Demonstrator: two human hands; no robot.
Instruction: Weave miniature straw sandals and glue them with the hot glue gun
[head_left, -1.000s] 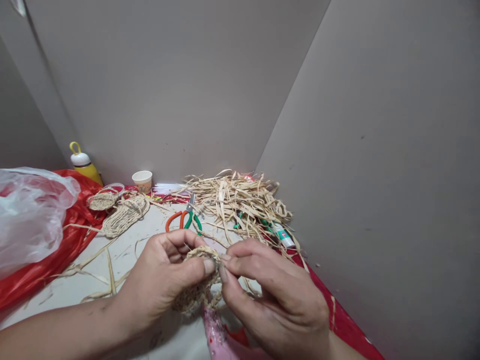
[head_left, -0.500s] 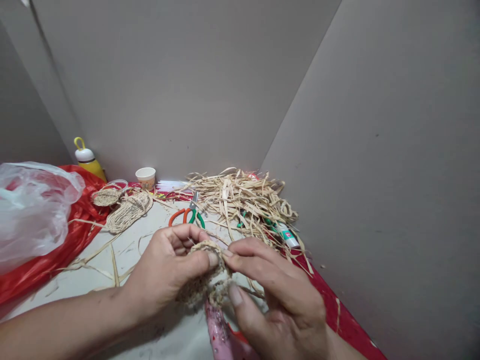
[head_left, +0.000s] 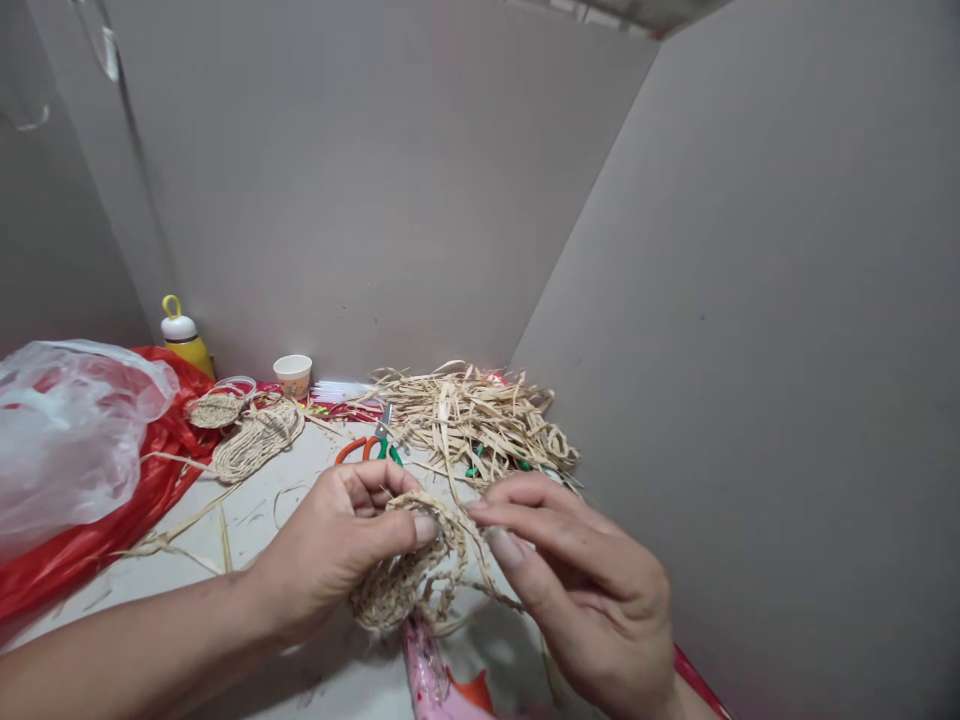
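Note:
My left hand [head_left: 337, 535] is closed on a small woven straw piece [head_left: 390, 590], its thumb on the piece's upper edge; a thin needle-like tip shows by the fingers. My right hand [head_left: 577, 580] pinches a strand of braided straw [head_left: 480, 550] just to the right of the piece. Loops of braid hang between the two hands. Below the piece stands a pink, shiny-wrapped form [head_left: 425, 665], with an orange thing [head_left: 472, 690] beside it that I cannot make out.
Scissors with orange and green handles [head_left: 371, 448] lie beyond my hands. A heap of straw strips [head_left: 480, 420] is behind. Woven soles [head_left: 259, 440], a paper cup [head_left: 292, 375], a yellow bottle [head_left: 187, 345] and plastic bags [head_left: 82, 430] are at left. Grey walls [head_left: 712, 350] enclose the table.
My right hand has moved right, away from the woven piece, drawing the braided strand out. The left hand keeps its grip. The view has tilted up a little.

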